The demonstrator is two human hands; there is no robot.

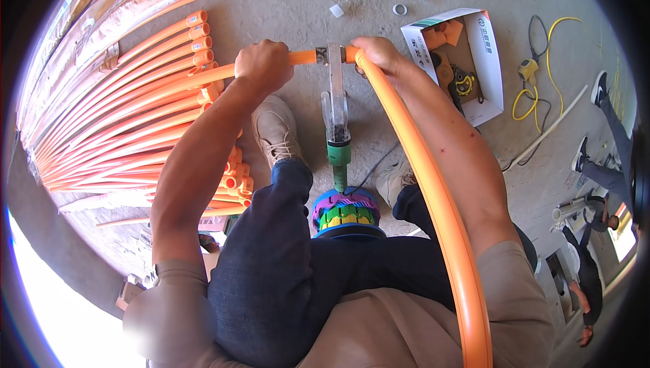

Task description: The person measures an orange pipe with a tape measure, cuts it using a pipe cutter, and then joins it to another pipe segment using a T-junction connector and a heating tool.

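Presently I am logging: left hand (265, 65), closing around straight orange plastic pipe (302, 58); right hand (380, 53), clasping upper end of long orange plastic pipe (430, 192); both seemingly bracing level against grey, green-handled metal tool (336, 107) between.

"What carries it all?"
"A grey floor (271, 12). Orange pipes (149, 107) lie fanned across its left side."
"And at the top?"
"Small white pieces (336, 11), some ring-shaped, scattered about."
"To the right?"
"An open white carton (492, 63), then a loosely looped yellow cord (549, 56) near a slim white pipe (554, 123)."
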